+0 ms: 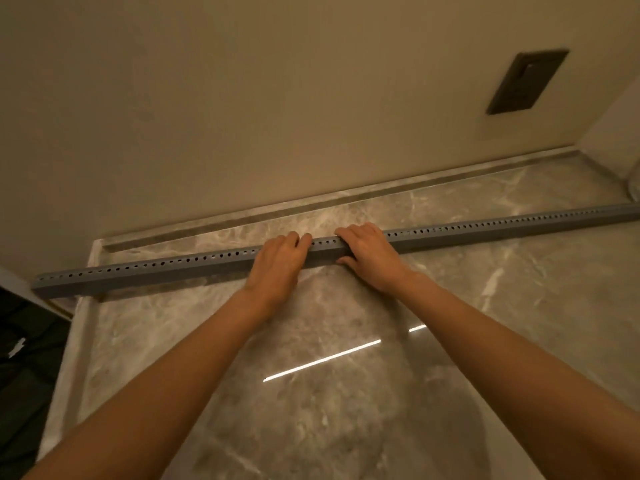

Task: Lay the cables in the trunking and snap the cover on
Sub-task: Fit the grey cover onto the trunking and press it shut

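Forearms (180,386) reach from bottom frame; left hand (277,263) and right hand (369,256) clasp centre-frame trunking (156,271), fingers curled over it

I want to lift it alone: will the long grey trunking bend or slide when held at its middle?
Likely stiff: the trunking lies straight, its left end overhanging unsagged. Probably slides easily on the glossy counter. Its flat sides should prevent rolling.

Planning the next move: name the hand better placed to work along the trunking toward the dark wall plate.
Right, probably. The right hand grips the trunking on that side; the left hand would have to cross over it.
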### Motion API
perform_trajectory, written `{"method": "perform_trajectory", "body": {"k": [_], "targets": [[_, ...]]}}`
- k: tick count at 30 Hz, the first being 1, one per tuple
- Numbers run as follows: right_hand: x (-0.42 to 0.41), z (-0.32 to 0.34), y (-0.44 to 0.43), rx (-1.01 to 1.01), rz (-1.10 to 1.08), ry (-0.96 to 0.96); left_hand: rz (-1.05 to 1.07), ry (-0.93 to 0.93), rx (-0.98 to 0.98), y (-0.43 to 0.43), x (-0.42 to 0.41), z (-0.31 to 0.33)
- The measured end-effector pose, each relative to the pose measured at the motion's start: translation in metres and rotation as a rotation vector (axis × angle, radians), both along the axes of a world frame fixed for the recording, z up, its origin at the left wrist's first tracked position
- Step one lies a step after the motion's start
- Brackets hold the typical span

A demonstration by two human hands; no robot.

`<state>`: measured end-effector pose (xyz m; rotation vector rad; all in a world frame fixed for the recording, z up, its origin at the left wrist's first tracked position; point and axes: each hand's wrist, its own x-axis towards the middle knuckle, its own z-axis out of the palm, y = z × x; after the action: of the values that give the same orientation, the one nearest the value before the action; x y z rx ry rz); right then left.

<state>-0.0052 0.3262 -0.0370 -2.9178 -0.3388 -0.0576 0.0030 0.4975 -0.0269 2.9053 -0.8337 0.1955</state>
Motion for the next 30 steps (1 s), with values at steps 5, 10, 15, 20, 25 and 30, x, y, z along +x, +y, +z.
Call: {"method": "perform_trajectory", "body": {"k": [5,10,15,20,25,30], "targets": [[-0.008,-0.001,-0.084,0.052,-0.049,-0.013,0.022,-0.048,0.044,-0.06,-0.005,0.002],[-0.003,0.001,-0.159,0.018,-0.101,0.035,0.213,0.082,0.083,-0.088,0.004,0.007],[-0.01,-0.002,-0.208,0.106,-0.203,-0.019,0.375,0.151,0.187,-0.113,0.008,0.013],[-0.024,-0.017,-0.248,0.174,-0.319,-0.248,0.433,0.195,0.125,-0.143,0.008,0.011],[-0.01,-0.019,-0.25,0.202,-0.235,-0.271,0.442,0.234,0.17,-0.154,0.019,0.016],[0.013,-0.009,-0.246,0.279,-0.219,-0.185,0.475,0.214,0.174,-0.151,0.026,0.014]]}}
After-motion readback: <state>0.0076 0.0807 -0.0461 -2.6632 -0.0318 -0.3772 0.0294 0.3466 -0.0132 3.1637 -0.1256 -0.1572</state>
